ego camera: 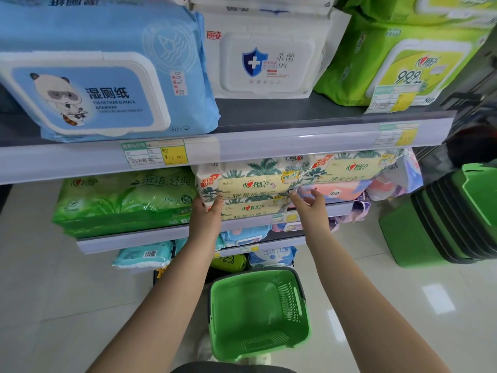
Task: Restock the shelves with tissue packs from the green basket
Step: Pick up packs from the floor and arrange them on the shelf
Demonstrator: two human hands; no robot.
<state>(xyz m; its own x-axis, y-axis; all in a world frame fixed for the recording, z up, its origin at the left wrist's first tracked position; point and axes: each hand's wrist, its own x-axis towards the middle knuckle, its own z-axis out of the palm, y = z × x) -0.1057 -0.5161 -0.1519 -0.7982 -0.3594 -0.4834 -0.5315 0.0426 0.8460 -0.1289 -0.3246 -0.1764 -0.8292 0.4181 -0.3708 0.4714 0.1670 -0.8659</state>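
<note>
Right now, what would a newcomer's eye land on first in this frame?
Probably the big blue wet-wipe pack at upper left on the top shelf. Next, both hands on the shelf below: the left hand holds the palm-print tissue pack, the right hand touches its other end. The green basket on the floor looks empty.

I see a cream tissue pack printed with teal palm leaves at centre. Lower centre sits a green basket; upper left, a pale blue wipes pack.
</note>
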